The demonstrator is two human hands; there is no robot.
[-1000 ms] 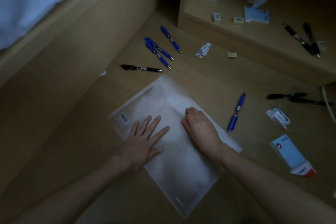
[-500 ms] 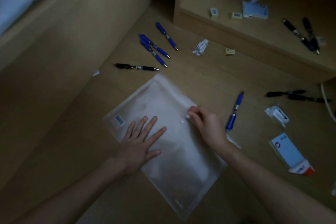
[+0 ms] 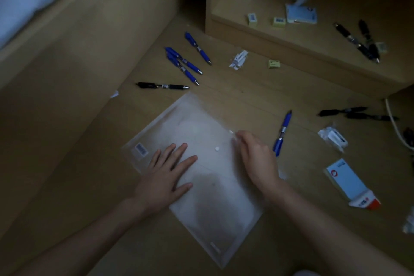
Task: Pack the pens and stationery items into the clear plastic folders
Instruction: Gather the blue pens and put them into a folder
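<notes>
A clear plastic folder [image 3: 201,186] was laid flat on the wooden floor [image 3: 257,96], near the middle of the scene. It was pressed down by the left hand [image 3: 165,175], fingers spread wide and straight. Its flap edge was pinched by the curled fingers of the right hand [image 3: 257,159]. Just right of that hand, a blue pen [image 3: 282,132] was seen. Farther off, three blue pens [image 3: 186,60] and a black pen [image 3: 162,85] were scattered.

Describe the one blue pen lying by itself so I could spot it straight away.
Start at the clear plastic folder lying flat on the wooden floor under both hands. Just past its right edge, beside the right hand, lies a single blue pen. Unlike the three blue pens grouped farther up, it lies alone.
</notes>
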